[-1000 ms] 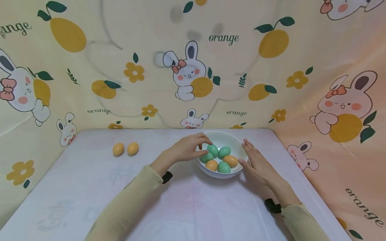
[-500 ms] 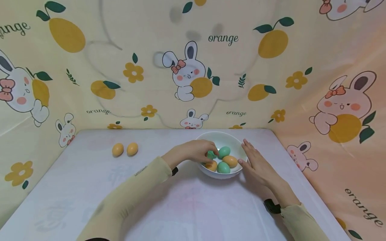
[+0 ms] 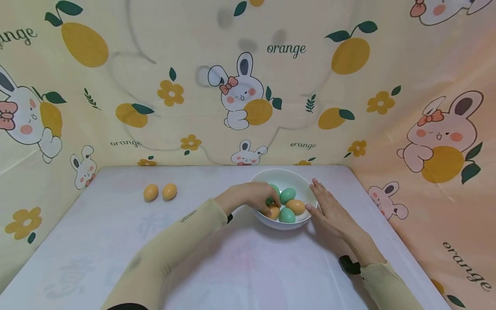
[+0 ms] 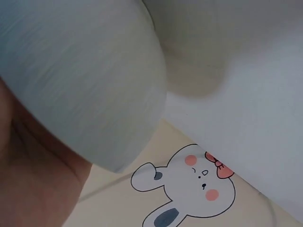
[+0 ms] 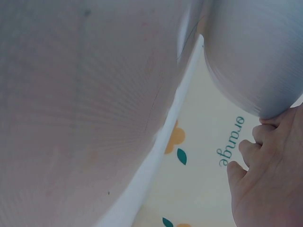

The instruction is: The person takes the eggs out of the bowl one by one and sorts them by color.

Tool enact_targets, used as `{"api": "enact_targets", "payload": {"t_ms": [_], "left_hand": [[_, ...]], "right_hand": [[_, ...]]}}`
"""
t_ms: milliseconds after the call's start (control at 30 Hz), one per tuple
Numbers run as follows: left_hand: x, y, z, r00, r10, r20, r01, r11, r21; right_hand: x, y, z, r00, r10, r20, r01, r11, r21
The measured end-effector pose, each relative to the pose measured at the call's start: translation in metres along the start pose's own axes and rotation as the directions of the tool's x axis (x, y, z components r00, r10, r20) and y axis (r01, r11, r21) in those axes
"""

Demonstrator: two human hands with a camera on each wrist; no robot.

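On the white tabletop (image 3: 232, 275), the left hand (image 3: 256, 195) pinches a smooth orange egg (image 3: 275, 212), long axis unclear. The right hand's (image 3: 334, 212) straight fingers touch the round white bowl (image 3: 284, 225).

"What does the left grip (image 3: 256, 194) hide?"
"Parts of two green eggs (image 3: 275, 189) and an orange egg (image 3: 274, 212); whether it pinches any, I can't tell."
"And the bowl (image 4: 94, 85)?"
"Cropped in both wrist views, contents out of sight."
"The lettering (image 3: 188, 216) on the sleeve (image 3: 170, 247)?"
"Too small to read."
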State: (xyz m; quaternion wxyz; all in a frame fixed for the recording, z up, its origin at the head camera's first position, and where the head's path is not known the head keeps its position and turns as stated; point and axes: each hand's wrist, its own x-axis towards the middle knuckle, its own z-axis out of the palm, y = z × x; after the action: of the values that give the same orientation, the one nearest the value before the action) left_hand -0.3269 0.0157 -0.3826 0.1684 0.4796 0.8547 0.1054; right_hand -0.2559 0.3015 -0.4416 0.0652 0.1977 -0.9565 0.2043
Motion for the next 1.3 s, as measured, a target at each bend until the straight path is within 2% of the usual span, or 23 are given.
{"api": "enact_targets", "payload": {"t_ms": [267,500,833,1067,1300], "left_hand": [[0.0045,-0.0013,0.0025,1.0,-0.023,-0.016,0.024,0.999,0.028],[0.0054,0.0008,0.0022,0.999,-0.034,0.002,0.034,0.999,0.022],[0.0072,-0.0026,0.0046,1.0,-0.028,-0.013,0.029,0.999,0.044],[0.0056,-0.0046,0.0072,0.999,-0.021,-0.037,0.021,1.0,0.003],[0.0014,-0.0067,0.0059,0.996,0.0,-0.091,-0.004,0.999,-0.041]], "right_hand": [[-0.0003,-0.0021,-0.0016,1.0,0.02,0.015,-0.02,1.0,0.007],[-0.0005,-0.0018,-0.0021,1.0,0.025,0.017,-0.025,1.0,0.006],[-0.0007,-0.0019,-0.0011,1.0,0.019,0.014,-0.019,1.0,0.009],[-0.0015,-0.0013,-0.0002,0.999,0.026,0.02,-0.026,1.0,0.007],[-0.0009,-0.0007,0.0001,0.999,0.031,0.014,-0.031,1.0,0.004]]}}
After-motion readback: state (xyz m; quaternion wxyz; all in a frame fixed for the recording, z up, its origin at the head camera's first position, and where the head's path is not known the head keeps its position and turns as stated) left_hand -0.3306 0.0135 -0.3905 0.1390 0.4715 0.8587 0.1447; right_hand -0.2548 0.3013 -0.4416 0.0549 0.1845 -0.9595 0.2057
